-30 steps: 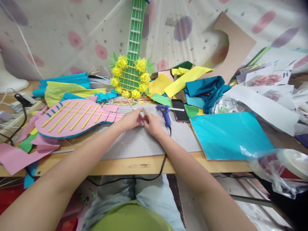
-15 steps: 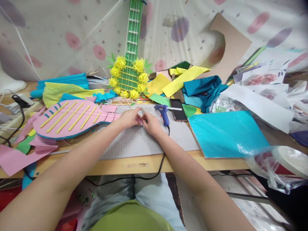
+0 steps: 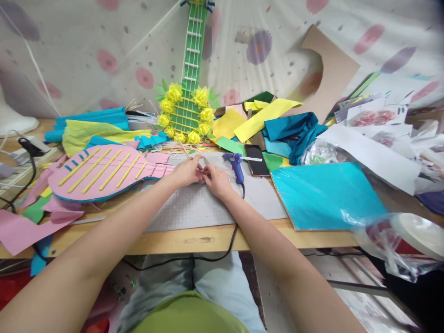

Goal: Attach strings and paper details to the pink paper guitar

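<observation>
A pink craft lute (image 3: pixel 99 169) with yellow stick strips and a blue edge lies flat, its neck pointing right under my hands. My left hand (image 3: pixel 189 171) is closed around the far end of the neck. My right hand (image 3: pixel 218 179) is closed in a pinch against the left fingertips; whatever is between its fingers is too small to make out. To the right of my hands, a blue glue gun (image 3: pixel 237 166) with a white glue stick lies on the grey cutting mat (image 3: pixel 194 206).
Behind my hands stands a green craft instrument (image 3: pixel 191 69) with yellow paper flowers. A phone (image 3: pixel 256 159) lies beyond the glue gun. At right are a blue board (image 3: pixel 328 196) and a wrapped tape roll (image 3: pixel 412 236). The black cord (image 3: pixel 233 236) hangs over the table edge.
My hands stay together at the neck's end, with only small finger movements. The whole view has shifted slightly; the lute and glue gun lie where they were.
</observation>
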Demonstrator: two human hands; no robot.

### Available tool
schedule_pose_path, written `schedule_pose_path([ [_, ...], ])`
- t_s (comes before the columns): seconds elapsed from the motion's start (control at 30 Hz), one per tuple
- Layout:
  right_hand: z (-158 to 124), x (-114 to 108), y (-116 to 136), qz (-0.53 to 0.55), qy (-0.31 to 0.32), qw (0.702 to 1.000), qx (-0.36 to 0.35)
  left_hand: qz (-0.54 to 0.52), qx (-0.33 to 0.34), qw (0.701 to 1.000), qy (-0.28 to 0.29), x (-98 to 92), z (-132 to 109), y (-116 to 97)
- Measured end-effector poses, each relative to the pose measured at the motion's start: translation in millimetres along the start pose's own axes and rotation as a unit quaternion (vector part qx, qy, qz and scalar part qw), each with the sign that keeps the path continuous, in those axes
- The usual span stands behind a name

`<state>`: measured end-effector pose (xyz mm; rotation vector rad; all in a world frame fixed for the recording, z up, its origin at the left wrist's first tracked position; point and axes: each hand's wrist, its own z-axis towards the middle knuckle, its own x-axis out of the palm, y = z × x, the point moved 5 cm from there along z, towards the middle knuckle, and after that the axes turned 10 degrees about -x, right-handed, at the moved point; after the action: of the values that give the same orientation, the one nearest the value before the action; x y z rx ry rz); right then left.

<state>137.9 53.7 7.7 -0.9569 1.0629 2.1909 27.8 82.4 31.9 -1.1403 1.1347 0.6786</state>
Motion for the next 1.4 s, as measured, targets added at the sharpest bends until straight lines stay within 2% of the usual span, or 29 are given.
schedule_pose_path([
  [0.1, 0.4, -0.9, 2.4, -0.010, 0.010, 1.000, 0.007, -0.016, 0.039, 0.999, 0.000, -3.2, -3.3, 2.8],
  [0.2, 0.1, -0.9, 2.1, -0.003, 0.010, 1.000, 0.011, -0.070, 0.036, 0.996, -0.042, -30.8, -12.6, 24.2],
  [0.23, -0.1, -0.5, 1.4, 0.000, 0.010, 1.000, 0.013, -0.071, 0.005, 0.995, -0.074, -46.0, -17.5, 39.1],
  [0.33, -0.8, 1.3, -1.1, 0.007, 0.011, 1.000, 0.016, -0.023, -0.159, 0.968, -0.195, -101.0, -42.3, 104.3],
  [0.43, -1.0, 2.3, -2.8, 0.007, 0.007, 1.000, 0.011, 0.063, -0.303, 0.913, -0.267, -148.9, -75.4, 174.8],
  [0.5, -1.2, 2.7, -3.7, 0.008, 0.004, 1.000, 0.010, 0.098, -0.407, 0.870, -0.259, -167.2, -94.0, 217.7],
  [0.53, -1.2, 2.8, -4.0, 0.009, 0.003, 1.000, 0.010, 0.101, -0.441, 0.861, -0.234, -171.3, -99.6, 234.6],
  [0.6, -1.4, 2.9, -4.1, 0.008, 0.002, 1.000, 0.010, 0.102, -0.462, 0.865, -0.168, -172.6, -102.6, 256.0],
  [0.67, -1.6, 2.6, -3.8, 0.005, 0.002, 1.000, 0.011, 0.116, -0.477, 0.860, -0.138, -172.6, -102.0, 264.7],
  [0.8, -1.8, 1.7, -2.0, -0.003, 0.005, 1.000, 0.007, 0.169, -0.465, 0.860, -0.123, -171.4, -95.6, 261.0],
  [0.93, -2.0, 1.3, -1.8, -0.005, 0.009, 1.000, 0.010, 0.204, -0.425, 0.873, -0.128, -169.3, -93.0, 257.7],
  [1.07, -2.0, 1.5, -1.7, 0.001, 0.008, 1.000, 0.009, 0.204, -0.415, 0.875, -0.143, -167.7, -95.7, 260.4],
  [1.4, -2.7, 2.4, -2.0, 0.007, 0.011, 1.000, 0.013, 0.186, -0.440, 0.868, -0.135, -167.2, -94.9, 259.8],
])
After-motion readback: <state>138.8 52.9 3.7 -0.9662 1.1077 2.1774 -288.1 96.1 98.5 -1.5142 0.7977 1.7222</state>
